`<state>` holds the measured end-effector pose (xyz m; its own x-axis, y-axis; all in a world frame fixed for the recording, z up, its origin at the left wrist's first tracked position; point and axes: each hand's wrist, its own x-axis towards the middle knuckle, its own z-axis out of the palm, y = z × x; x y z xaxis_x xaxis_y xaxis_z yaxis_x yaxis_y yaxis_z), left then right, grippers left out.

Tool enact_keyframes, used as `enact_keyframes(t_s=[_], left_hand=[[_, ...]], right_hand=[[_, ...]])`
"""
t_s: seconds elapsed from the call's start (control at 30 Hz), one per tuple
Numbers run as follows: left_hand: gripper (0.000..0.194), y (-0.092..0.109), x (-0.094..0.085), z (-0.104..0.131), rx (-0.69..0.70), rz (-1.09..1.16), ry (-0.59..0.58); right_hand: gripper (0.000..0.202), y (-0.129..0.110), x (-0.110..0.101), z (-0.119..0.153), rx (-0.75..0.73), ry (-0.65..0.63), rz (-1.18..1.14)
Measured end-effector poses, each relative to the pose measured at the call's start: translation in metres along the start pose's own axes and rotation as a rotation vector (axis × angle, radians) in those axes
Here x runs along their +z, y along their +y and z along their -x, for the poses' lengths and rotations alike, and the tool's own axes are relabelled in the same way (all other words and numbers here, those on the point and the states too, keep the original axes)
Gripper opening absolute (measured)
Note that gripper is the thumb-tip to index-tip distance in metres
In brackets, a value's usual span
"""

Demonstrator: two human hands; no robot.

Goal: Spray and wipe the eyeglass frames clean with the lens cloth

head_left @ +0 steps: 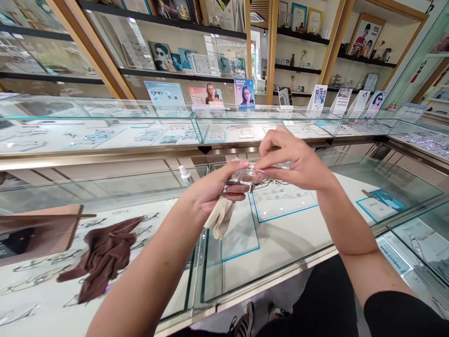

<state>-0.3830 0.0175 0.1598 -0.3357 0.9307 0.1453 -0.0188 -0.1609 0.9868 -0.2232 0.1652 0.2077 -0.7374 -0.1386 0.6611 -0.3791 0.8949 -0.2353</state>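
My left hand [210,185] is closed around a pair of clear-lensed eyeglasses [247,177], held up above the glass counter. A beige cloth [220,217] hangs from under the fingers of that same hand. From the other side my right hand [296,161] pinches at the glasses' upper edge, thumb and fingertips close together. Fingers hide part of the frame, and exactly which part the right fingertips grip is hard to make out.
A brown cloth [108,252] lies crumpled on the counter at left, beside a wooden tray [66,229]. A white pump bottle [185,176] stands behind my left wrist. Blue-edged sheets [242,250] lie under the glass. Display cases [231,149] of eyeglasses run across the back.
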Motion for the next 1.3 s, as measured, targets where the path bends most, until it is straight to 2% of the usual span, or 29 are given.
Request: enact_keyframes(t_s=[0.1,0.17,0.2,0.23,0.3,0.4,0.47,0.63,0.8,0.87,0.97,1.07,1.3], left_hand=[[0.044,-0.002,0.000,-0.001,-0.135,-0.236,0.057],[0.046,0.000,-0.004,0.004,-0.083,-0.543,0.185],[0.047,0.003,-0.006,0.007,-0.067,-0.704,0.202],[0.047,0.005,-0.009,0.012,-0.064,-0.845,0.183],[0.049,0.011,-0.013,0.022,-0.071,-1.041,0.074],[0.053,0.017,-0.018,0.035,-0.067,-1.163,-0.048],[0.055,0.021,-0.018,0.041,-0.080,-1.199,-0.062],[0.054,0.026,-0.019,0.049,-0.040,-1.215,-0.048],[0.050,0.028,-0.020,0.051,0.031,-1.198,-0.069],[0.058,0.030,-0.018,0.052,-0.008,-1.221,-0.077],[0.070,0.035,-0.014,0.052,-0.164,-1.262,-0.095],[0.073,0.040,-0.009,0.052,-0.290,-1.288,-0.126],[0.062,0.042,-0.003,0.050,-0.332,-1.329,-0.156]], right_hand=[[0.042,0.031,-0.023,0.011,0.111,-0.063,-0.032],[0.039,0.063,-0.039,0.023,0.222,-0.134,-0.010],[0.036,0.080,-0.046,0.030,0.296,-0.189,0.043],[0.032,0.097,-0.051,0.038,0.383,-0.255,0.128],[0.023,0.127,-0.056,0.055,0.600,-0.407,0.353],[0.022,0.159,-0.050,0.080,0.917,-0.583,0.598],[0.025,0.173,-0.042,0.094,1.025,-0.619,0.655],[0.027,0.198,-0.028,0.118,1.120,-0.613,0.721],[0.029,0.214,-0.021,0.130,1.134,-0.615,0.744],[0.028,0.219,-0.018,0.133,1.131,-0.617,0.748],[0.027,0.226,-0.013,0.138,1.131,-0.614,0.753],[0.028,0.231,-0.011,0.142,1.132,-0.613,0.749],[0.038,0.240,-0.007,0.144,1.096,-0.560,0.724]])
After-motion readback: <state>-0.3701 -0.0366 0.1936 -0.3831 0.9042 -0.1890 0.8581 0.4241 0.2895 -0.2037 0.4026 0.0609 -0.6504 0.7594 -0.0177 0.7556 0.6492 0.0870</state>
